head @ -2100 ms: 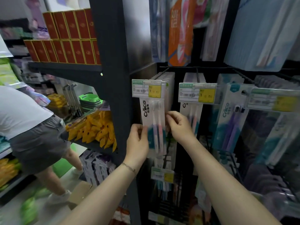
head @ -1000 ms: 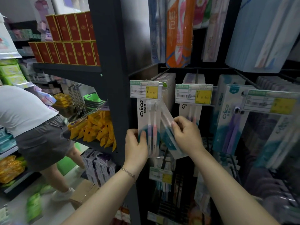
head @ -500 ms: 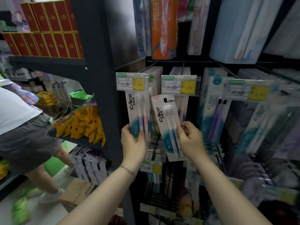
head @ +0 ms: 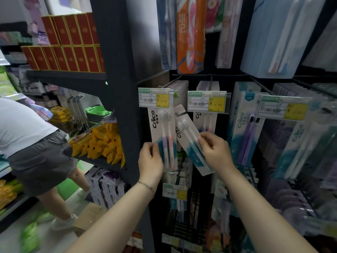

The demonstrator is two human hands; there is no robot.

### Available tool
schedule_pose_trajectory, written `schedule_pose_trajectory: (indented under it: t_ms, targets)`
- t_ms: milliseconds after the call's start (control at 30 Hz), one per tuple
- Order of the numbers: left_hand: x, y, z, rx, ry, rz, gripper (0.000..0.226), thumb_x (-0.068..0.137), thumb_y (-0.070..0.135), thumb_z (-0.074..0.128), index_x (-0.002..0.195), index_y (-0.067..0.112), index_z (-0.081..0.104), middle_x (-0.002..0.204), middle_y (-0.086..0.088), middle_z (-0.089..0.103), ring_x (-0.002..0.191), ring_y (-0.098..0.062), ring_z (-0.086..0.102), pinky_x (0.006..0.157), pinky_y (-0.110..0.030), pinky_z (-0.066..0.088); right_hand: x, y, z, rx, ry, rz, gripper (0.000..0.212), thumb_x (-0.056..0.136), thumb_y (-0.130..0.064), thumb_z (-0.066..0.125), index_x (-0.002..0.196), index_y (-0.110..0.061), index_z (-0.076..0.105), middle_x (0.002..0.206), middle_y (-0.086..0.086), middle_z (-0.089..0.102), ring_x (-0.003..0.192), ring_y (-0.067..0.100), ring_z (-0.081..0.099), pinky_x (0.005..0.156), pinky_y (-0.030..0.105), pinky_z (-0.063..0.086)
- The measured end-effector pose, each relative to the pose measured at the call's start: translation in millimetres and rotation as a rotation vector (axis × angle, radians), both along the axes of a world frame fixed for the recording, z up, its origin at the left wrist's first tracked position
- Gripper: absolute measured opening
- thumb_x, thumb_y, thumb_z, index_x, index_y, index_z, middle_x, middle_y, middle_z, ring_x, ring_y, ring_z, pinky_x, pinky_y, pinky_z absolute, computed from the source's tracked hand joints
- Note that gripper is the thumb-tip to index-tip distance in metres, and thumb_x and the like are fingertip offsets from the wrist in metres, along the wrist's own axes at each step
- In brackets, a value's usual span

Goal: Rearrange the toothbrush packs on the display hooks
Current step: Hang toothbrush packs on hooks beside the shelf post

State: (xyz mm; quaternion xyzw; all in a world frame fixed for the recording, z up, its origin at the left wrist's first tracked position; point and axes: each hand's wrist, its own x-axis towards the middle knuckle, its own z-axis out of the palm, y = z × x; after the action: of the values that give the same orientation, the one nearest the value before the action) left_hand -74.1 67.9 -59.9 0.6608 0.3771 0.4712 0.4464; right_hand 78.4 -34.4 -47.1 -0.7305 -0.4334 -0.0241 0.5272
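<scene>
Toothbrush pack tilted, gripped by right hand; left hand fingers grasping hanging pack; dark shelving.

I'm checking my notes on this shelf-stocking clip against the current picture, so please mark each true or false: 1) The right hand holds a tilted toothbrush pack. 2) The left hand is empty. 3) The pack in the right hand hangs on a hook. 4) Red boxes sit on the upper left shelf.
1) True: the right hand grips a tilted toothbrush pack.
2) False: the left hand holds the bottom of the hanging pack.
3) False: its hang hole is free, between two price tags.
4) True: the red boxes fill that shelf.
</scene>
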Motion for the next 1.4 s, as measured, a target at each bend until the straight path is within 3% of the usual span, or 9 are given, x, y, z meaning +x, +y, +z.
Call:
schedule_pose_trajectory:
  t_ms: [200,367,600,833,933,1067,1133,1267,1400]
  targets:
    - [-8.0,-0.6,2.7,0.035,-0.01,0.013,0.026,0.103,0.025,0.038,0.08,0.016,0.049,0.073,0.003,0.052,0.064,-0.008,0.047,0.052,-0.013,0.035,-5.7,13.5,28.4,-0.067,-0.052,0.049,0.017,0.095,-0.025,0.054,0.1,-0.024,0.071,0.09,-0.005,0.072,0.085,0.014,0.064,0.079,0.036,0.051]
    - [-11.0,-1.0,5.0,0.072,-0.018,0.019,0.025,0.103,0.022,0.038,0.083,0.012,0.049,0.072,0.004,0.05,0.062,-0.006,0.044,0.05,-0.01,0.035,-13.1,30.3,49.9,-0.051,-0.054,0.044,0.021,0.095,-0.03,0.053,0.109,-0.03,0.069,0.094,-0.011,0.07,0.086,0.009,0.061,0.077,0.03,0.051]
    - [-11.9,0.6,6.2,0.097,-0.02,0.023,0.025,0.103,0.021,0.038,0.082,0.012,0.049,0.072,0.003,0.051,0.062,-0.005,0.046,0.052,-0.009,0.037,-14.7,43.4,48.0,-0.045,-0.047,0.009,0.015,0.097,-0.031,0.049,0.096,-0.03,0.065,0.082,-0.013,0.064,0.075,0.005,0.058,0.06,0.025,0.047]
    - [-7.5,0.5,3.4,0.072,-0.021,0.031,0.026,0.103,0.023,0.038,0.08,0.015,0.049,0.071,0.004,0.05,0.063,-0.007,0.046,0.052,-0.012,0.035,-6.8,39.8,47.6,0.028,-0.011,0.0,0.021,0.096,-0.029,0.05,0.087,-0.02,0.066,0.078,-0.003,0.066,0.074,0.014,0.061,0.069,0.039,0.051]
    - [-3.7,-2.1,1.6,0.036,-0.015,0.014,0.025,0.103,0.026,0.038,0.084,0.014,0.05,0.074,0.003,0.052,0.064,-0.007,0.047,0.055,-0.016,0.036,-6.8,39.9,37.5,0.012,0.021,0.033,0.016,0.097,-0.029,0.049,0.09,-0.021,0.061,0.078,-0.005,0.062,0.074,0.012,0.059,0.069,0.036,0.05]
    - [2.6,-4.2,2.2,-0.034,-0.014,-0.003,0.016,0.101,0.028,0.041,0.093,0.016,0.049,0.086,0.001,0.056,0.076,-0.01,0.053,0.057,-0.017,0.037,-13.4,41.7,18.6,0.0,0.088,0.165,0.015,0.098,-0.024,0.049,0.085,-0.028,0.056,0.06,-0.01,0.057,0.056,0.005,0.055,0.075,0.018,0.044]
    - [4.2,-2.5,2.9,-0.082,-0.037,-0.026,0.009,0.099,0.025,0.048,0.1,0.017,0.048,0.096,0.001,0.056,0.088,-0.014,0.056,0.062,-0.017,0.039,-15.7,43.4,16.9,0.022,0.137,0.238,0.019,0.097,-0.021,0.051,0.082,-0.031,0.055,0.06,-0.014,0.058,0.051,0.004,0.055,0.062,0.024,0.047]
    - [6.2,0.5,3.1,-0.134,-0.041,-0.14,0.052,0.082,0.03,0.073,0.121,0.024,0.04,0.119,0.007,0.049,0.109,-0.01,0.05,0.091,-0.025,0.044,-14.2,44.7,22.3,0.047,0.163,0.337,0.029,0.095,-0.009,0.053,0.085,-0.036,0.061,0.079,-0.013,0.067,0.064,-0.006,0.061,0.056,0.012,0.045]
    - [13.3,3.7,2.9,-0.059,0.047,-0.181,0.091,0.062,0.037,0.088,0.129,0.027,0.028,0.126,0.009,0.043,0.117,-0.008,0.046,0.095,-0.024,0.043,-9.5,47.2,23.1,0.006,0.253,0.43,0.039,0.093,0.002,0.05,0.088,-0.033,0.063,0.087,-0.013,0.066,0.061,-0.011,0.06,0.053,0.01,0.045]
